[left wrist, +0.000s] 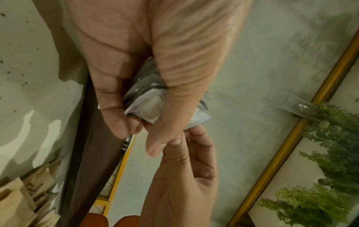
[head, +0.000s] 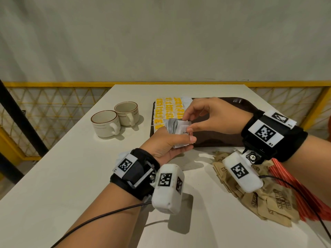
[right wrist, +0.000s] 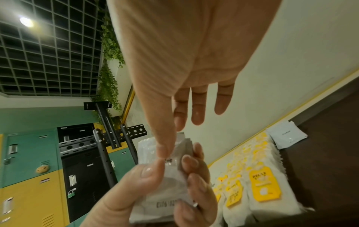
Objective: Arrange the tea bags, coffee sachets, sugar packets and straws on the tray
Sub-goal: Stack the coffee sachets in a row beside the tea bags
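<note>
White bench point(head: 53, 176) against a pale wall, yellow mesh railing behind. Left hand point(head: 166, 145) gripping a fanned stack of white coffee sachets point(head: 179, 131) above the brown tray point(head: 215, 142); right hand point(head: 211, 119) pinching the top sachet. Yellow-tagged tea bags point(head: 166, 108) in rows just beyond.
</note>
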A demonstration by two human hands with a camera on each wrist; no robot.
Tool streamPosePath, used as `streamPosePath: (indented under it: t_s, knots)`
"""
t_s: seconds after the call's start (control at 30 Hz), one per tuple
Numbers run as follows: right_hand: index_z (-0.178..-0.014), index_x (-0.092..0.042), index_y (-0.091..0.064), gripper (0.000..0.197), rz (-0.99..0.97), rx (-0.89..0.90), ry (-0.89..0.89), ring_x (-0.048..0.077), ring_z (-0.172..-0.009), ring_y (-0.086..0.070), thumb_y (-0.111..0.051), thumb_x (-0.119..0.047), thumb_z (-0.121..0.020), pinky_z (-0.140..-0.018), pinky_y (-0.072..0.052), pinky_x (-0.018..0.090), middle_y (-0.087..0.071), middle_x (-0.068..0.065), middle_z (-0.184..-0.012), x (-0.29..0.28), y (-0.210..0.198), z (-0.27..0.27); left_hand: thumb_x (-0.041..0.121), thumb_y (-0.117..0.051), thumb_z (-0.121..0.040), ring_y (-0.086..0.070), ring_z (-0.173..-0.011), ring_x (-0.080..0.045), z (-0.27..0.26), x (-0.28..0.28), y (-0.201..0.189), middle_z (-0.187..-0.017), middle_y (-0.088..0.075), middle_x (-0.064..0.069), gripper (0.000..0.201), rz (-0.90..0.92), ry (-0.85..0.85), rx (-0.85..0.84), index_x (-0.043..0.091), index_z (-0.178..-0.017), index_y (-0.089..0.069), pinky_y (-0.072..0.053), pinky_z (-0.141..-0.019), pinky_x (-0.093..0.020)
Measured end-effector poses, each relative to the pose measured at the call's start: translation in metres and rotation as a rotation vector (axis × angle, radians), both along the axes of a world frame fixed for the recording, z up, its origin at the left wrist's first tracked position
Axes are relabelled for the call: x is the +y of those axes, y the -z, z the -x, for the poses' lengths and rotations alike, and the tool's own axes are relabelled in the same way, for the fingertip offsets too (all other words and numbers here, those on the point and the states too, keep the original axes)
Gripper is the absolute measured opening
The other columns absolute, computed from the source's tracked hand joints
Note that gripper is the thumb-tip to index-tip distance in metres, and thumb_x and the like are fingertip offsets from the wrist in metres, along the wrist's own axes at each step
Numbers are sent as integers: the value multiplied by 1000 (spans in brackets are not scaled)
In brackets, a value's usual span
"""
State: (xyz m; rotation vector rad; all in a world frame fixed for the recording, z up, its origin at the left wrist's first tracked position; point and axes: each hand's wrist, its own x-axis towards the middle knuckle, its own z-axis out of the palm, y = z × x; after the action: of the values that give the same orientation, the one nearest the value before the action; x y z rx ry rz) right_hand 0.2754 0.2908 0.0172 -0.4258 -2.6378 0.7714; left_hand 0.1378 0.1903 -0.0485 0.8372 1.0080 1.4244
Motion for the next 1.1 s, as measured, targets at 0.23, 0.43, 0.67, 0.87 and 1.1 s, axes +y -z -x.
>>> streamPosePath:
  t_s: [0.23, 0.43, 0.67, 0.87, 1.1]
  knots:
    - [-89, -26, -70, 19, -14, -50, -30, 17, -94, -58, -80, -25, -73, -89, -47, 42, -60, 0, -98, -2, -4, 2, -13, -66, -77, -66, -76, -12, 0, 0, 1, -76, -64, -1, 38, 6, 28, 21, 14, -104, -62, -57, -67, -27]
    - [-88, -31, -68, 21, -4, -59, -67, 17, -96, -57, -80, -20, -74, -90, -47, 41, -58, -4, -100, -4, -6, 2, -13, -65, -77, -65, -74, -12, -1, 1, 3, -73, -64, 1, 34, 4, 58, 26, 15, -97, -61, -58, -68, -27]
    - [-90, -26, -70, 20, 4, -67, -88, 15, -93, -54, -80, -18, -74, -89, -45, 36, -55, -4, -99, -5, -8, 1, -12, -67, -75, -65, -75, -14, 0, 3, 6, -74, -64, 0, 35, 9, 56, 15, 14, -99, -61, -56, -64, -27]
    - [-86, -29, -70, 20, -8, -44, -70, 16, -91, -55, -81, -19, -72, -87, -48, 39, -55, -5, -98, -5, -8, 3, -13, -66, -76, -65, -74, -13, 0, 2, 6, -74, -64, 0, 36, 7, 56, 8, 15, -98, -61, -57, -65, -27]
    - [-85, -26, -71, 14, -56, -137, -47, 11, -91, -55, -80, -24, -74, -86, -47, 35, -57, -7, -97, -3, -6, 5, -12, -66, -76, -67, -73, -11, -1, 2, 5, -73, -66, 2, 31, 3, 77, -1, 14, -93, -63, -56, -66, -25]
